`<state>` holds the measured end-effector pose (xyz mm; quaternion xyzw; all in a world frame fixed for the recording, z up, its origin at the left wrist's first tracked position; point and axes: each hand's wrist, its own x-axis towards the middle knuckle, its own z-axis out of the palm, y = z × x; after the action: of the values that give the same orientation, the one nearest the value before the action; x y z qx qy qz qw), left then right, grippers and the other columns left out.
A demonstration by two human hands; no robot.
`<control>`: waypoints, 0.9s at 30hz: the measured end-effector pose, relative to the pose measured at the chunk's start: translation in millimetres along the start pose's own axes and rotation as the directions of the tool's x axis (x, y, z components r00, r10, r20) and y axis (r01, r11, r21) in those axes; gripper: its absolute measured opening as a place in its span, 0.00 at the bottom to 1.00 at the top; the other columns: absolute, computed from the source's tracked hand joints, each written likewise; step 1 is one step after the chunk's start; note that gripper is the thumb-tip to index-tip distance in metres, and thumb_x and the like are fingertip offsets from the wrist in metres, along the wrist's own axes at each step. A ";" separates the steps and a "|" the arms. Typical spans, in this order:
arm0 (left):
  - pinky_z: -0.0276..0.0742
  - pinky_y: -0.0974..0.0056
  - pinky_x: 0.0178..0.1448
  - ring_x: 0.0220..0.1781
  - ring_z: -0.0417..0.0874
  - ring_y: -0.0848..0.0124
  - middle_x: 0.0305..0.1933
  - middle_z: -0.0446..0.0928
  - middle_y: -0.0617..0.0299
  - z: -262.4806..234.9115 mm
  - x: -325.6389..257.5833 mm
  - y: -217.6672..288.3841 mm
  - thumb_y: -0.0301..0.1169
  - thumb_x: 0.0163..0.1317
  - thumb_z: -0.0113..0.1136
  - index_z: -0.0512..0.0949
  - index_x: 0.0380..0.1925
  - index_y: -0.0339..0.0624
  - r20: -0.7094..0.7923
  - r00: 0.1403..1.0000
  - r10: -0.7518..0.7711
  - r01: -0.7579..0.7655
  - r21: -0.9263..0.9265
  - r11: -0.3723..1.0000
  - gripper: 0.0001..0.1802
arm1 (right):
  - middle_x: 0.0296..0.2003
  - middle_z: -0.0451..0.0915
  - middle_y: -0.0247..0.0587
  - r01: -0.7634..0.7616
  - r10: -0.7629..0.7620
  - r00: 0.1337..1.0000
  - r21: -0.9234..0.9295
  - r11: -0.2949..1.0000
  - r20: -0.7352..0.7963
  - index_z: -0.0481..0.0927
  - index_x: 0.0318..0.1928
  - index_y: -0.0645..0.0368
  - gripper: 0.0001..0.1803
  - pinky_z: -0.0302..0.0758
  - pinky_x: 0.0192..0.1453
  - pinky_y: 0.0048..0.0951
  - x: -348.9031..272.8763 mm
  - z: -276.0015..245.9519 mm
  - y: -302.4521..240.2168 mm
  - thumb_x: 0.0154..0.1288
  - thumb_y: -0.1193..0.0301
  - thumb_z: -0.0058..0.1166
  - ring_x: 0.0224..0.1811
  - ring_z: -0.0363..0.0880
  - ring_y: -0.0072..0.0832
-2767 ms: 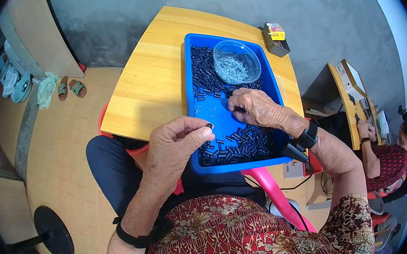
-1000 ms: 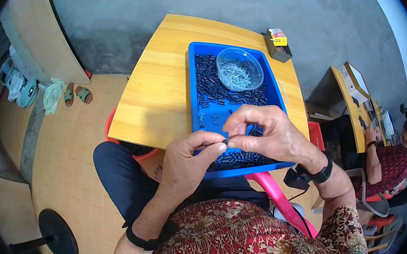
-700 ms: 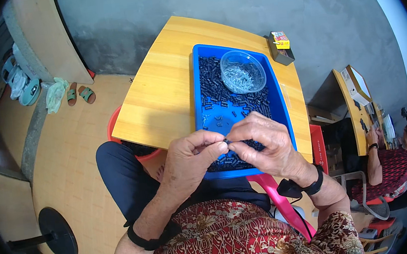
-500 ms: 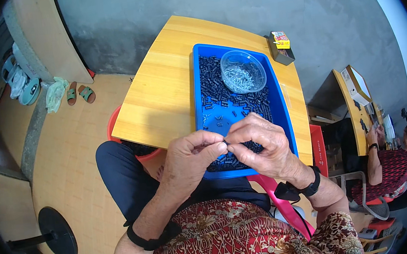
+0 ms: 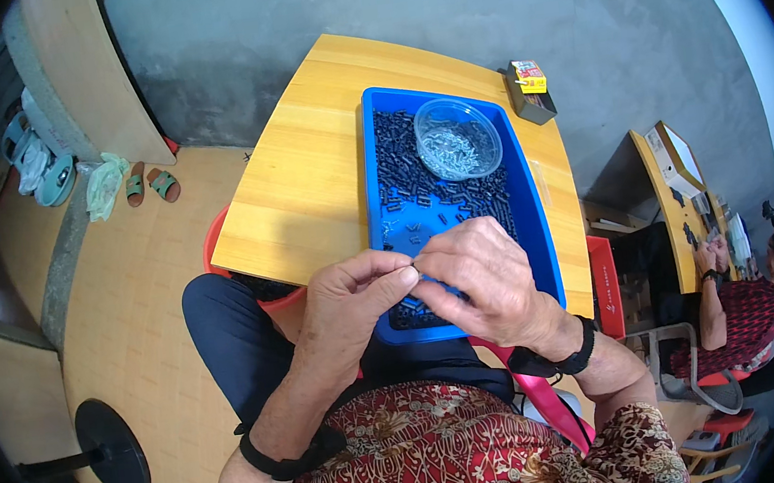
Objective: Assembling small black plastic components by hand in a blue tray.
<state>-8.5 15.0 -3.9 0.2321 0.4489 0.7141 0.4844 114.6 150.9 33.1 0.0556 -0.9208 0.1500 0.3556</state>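
My left hand [image 5: 348, 302] and my right hand [image 5: 485, 278] meet over the near left part of a blue tray [image 5: 368, 173]. Thumbs and fingertips of both are pinched together on a tiny dark piece, nearly all hidden between them. Many short black cylindrical pieces [image 5: 396, 146] fill much of the tray, and its blue bottom shows in the middle. In its far right part stands a round clear plastic tub [image 5: 486, 132] holding small silvery metal pieces [image 5: 449, 154], which look like screws. A few similar bits lie loose on the tray's bottom.
The tray sits on a yellow wooden table [image 5: 295, 176]. A dark box [image 5: 535, 105] with a yellow packet stands at its far right corner. Red tubs [image 5: 605, 285] are on both sides below. A person [image 5: 731, 323] works at another table on the right.
Both hands have shifted slightly left, still pinched together. My right hand has turned so that its fingers cover more of the small dark piece.
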 end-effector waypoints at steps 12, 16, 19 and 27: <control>0.72 0.75 0.46 0.39 0.77 0.81 0.37 0.81 0.66 2.9 -1.5 10.5 0.28 0.63 0.64 0.82 0.41 0.35 -0.007 0.999 -0.033 0.032 -0.019 0.999 0.09 | 0.32 0.77 0.38 0.040 -0.041 0.997 -0.017 0.999 -0.061 0.79 0.36 0.60 0.15 0.70 0.34 0.33 5.6 1.8 2.3 0.46 0.77 0.69 0.32 0.77 0.34; 0.72 0.75 0.46 0.41 0.78 0.81 0.38 0.81 0.64 2.5 -1.8 11.0 0.29 0.63 0.64 0.82 0.42 0.35 -0.013 0.998 -0.057 0.056 -0.022 0.998 0.10 | 0.31 0.78 0.37 -0.003 0.005 0.997 0.018 1.000 -0.072 0.80 0.36 0.59 0.14 0.69 0.34 0.32 4.6 1.6 1.8 0.47 0.76 0.69 0.33 0.78 0.33; 0.73 0.75 0.47 0.40 0.78 0.81 0.38 0.82 0.64 1.5 -2.2 12.1 0.29 0.63 0.64 0.83 0.42 0.35 -0.004 0.999 -0.049 0.049 -0.033 0.998 0.10 | 0.31 0.78 0.37 0.005 -0.004 0.997 0.013 1.000 -0.074 0.80 0.35 0.59 0.14 0.69 0.34 0.32 6.3 1.6 0.8 0.47 0.76 0.69 0.32 0.78 0.33; 0.75 0.73 0.45 0.39 0.79 0.79 0.37 0.82 0.63 -0.5 -1.5 8.8 0.27 0.63 0.64 0.83 0.41 0.34 -0.026 0.999 -0.025 0.024 -0.022 0.999 0.09 | 0.31 0.78 0.37 0.066 -0.069 0.994 -0.035 0.997 -0.083 0.79 0.36 0.60 0.14 0.69 0.34 0.32 6.6 3.5 0.8 0.47 0.77 0.68 0.32 0.77 0.33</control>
<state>-12.5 12.3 3.6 0.2121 0.4502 0.7159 0.4897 107.3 150.6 34.9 0.0747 -0.9050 0.1251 0.3997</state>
